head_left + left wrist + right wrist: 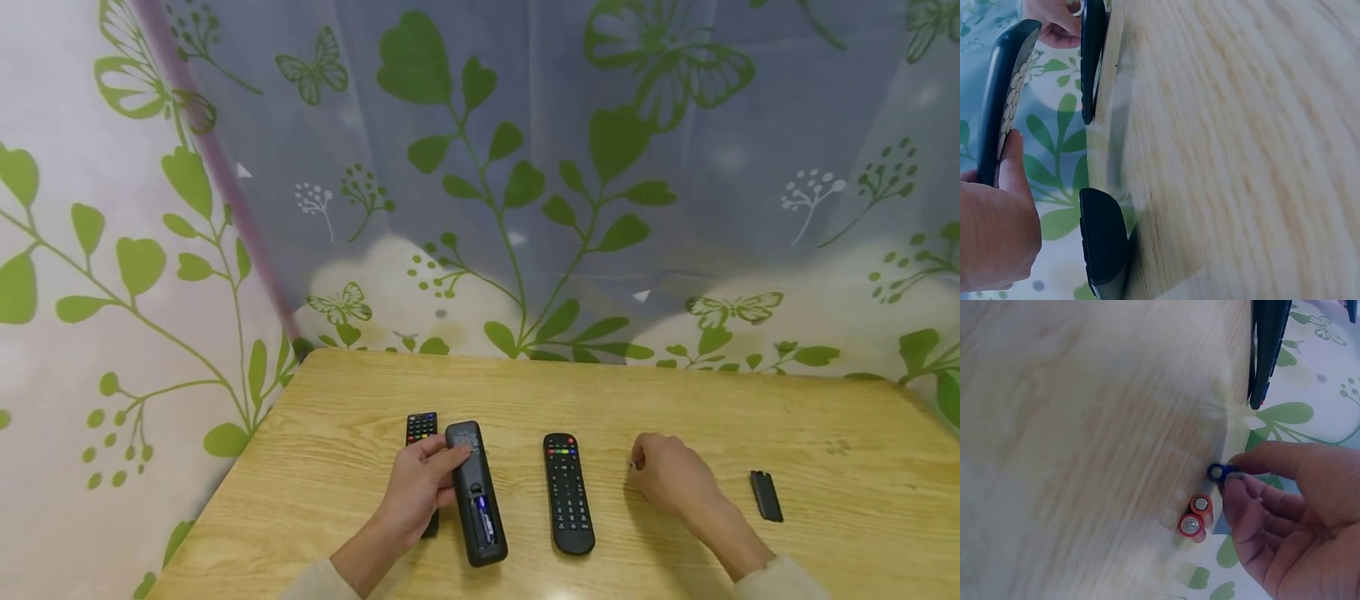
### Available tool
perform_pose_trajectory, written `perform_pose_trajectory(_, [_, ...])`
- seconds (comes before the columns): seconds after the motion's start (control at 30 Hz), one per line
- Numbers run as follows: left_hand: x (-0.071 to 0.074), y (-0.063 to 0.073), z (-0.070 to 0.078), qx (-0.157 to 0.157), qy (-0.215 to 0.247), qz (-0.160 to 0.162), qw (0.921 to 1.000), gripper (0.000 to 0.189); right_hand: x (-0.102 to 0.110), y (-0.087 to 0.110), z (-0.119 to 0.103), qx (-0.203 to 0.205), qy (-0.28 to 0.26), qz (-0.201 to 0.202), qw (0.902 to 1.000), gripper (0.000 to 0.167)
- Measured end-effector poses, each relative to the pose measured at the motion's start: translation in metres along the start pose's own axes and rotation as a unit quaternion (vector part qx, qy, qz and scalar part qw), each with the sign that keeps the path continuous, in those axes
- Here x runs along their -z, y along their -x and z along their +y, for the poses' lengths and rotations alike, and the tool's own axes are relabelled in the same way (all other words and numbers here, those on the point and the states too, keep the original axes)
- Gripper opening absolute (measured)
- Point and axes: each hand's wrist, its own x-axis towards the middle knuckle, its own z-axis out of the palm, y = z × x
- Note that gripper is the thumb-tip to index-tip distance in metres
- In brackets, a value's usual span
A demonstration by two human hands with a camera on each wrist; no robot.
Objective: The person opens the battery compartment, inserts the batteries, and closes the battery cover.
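My left hand point(415, 492) grips a black remote control point(463, 475), its back turned up and raised off the table. Inside its uncovered battery compartment a blue battery point(484, 518) shows. In the left wrist view the held remote point(999, 100) is seen edge-on, buttons facing away from the palm. My right hand point(675, 473) stays low over the table, thumb and index finger pinching a blue battery point(1217, 472). Right beside those fingertips, two orange-red batteries point(1191, 525) lie side by side on the wood, hidden behind the hand in the head view.
Between the hands a second black remote point(570, 492) lies buttons up. A third remote point(422, 426) is partly covered by my left hand. The black battery cover point(766, 496) lies to the right of my right hand. A patterned curtain point(525, 208) hangs behind the wooden table point(360, 383).
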Motion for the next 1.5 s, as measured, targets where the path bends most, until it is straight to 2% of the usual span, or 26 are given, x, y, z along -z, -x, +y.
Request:
perform_pose_trajectory(0.13, [0.0,0.0,0.0,0.0,0.002,0.003,1.0,0.036,-0.001,0.0,-0.003,0.005,-0.032,0.01,0.9994,0.008])
perform_pose_trajectory(0.3, [0.0,0.0,-0.001,0.001,0.007,0.003,1.0,0.037,0.001,0.004,-0.011,0.002,-0.116,0.014,0.9932,0.008])
perform_pose_trajectory(0.37, [0.0,0.0,-0.001,0.004,0.008,0.001,1.0,0.039,0.002,0.007,-0.015,-0.002,-0.157,0.01,0.9875,0.009])
perform_pose_trajectory(0.5, [-0.001,-0.001,0.0,0.005,0.006,-0.005,1.0,0.043,0.004,0.016,-0.027,-0.011,-0.251,-0.01,0.9679,0.014])
perform_pose_trajectory(0.6, [-0.002,0.0,0.0,0.009,0.003,-0.01,0.9999,0.046,0.004,0.025,-0.036,-0.001,-0.299,-0.024,0.9541,0.017])
perform_pose_trajectory(0.8, [-0.003,0.002,-0.001,0.014,0.005,-0.004,0.9999,0.046,-0.001,0.037,-0.061,0.065,-0.333,-0.033,0.94,0.021])
perform_pose_trajectory(0.97, [-0.005,0.0,-0.002,0.011,0.005,-0.005,0.9999,0.046,-0.007,0.045,-0.082,0.095,-0.354,-0.047,0.9291,0.021])
perform_pose_trajectory(1.1, [-0.007,0.001,-0.001,0.01,0.005,0.001,0.9999,0.046,-0.015,0.048,-0.095,0.117,-0.342,-0.04,0.9314,0.014])
perform_pose_trajectory(1.3, [-0.007,0.003,-0.001,0.007,0.009,0.0,0.9999,0.046,-0.028,0.049,-0.115,0.179,-0.297,-0.025,0.9376,0.009])
perform_pose_trajectory(1.5, [-0.008,0.003,-0.001,0.004,0.013,0.002,0.9999,0.045,-0.033,0.05,-0.13,0.218,-0.19,0.009,0.9574,0.014])
